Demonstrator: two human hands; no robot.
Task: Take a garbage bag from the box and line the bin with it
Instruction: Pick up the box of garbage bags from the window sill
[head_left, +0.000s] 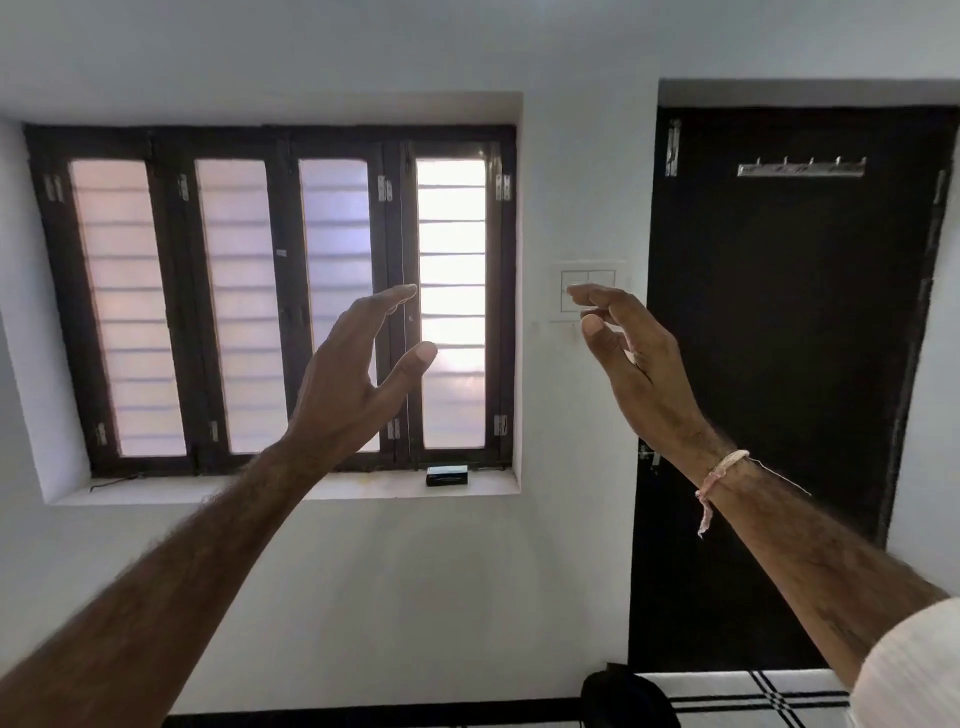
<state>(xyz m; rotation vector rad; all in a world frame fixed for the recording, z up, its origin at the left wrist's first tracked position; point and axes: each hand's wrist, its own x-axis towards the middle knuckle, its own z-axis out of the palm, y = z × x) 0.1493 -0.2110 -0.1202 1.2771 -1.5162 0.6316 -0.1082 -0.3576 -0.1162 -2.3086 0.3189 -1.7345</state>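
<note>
Both of my hands are raised in front of a white wall, palms facing each other with a gap between them. My left hand (358, 364) has straight fingers and a spread thumb and holds nothing. My right hand (626, 353) has relaxed, slightly bent fingers and holds nothing; a thread band circles its wrist. A small dark box (447, 475) lies on the window sill below and between the hands. No garbage bag or bin shows clearly; a black rounded object (626, 699) sits at the bottom edge near the floor.
A dark-framed window (270, 301) with frosted panes fills the left wall. A dark door (789, 389) with a hook rail stands at the right, a switch plate (589, 291) beside it. Striped floor tiles (753, 699) show at the bottom right.
</note>
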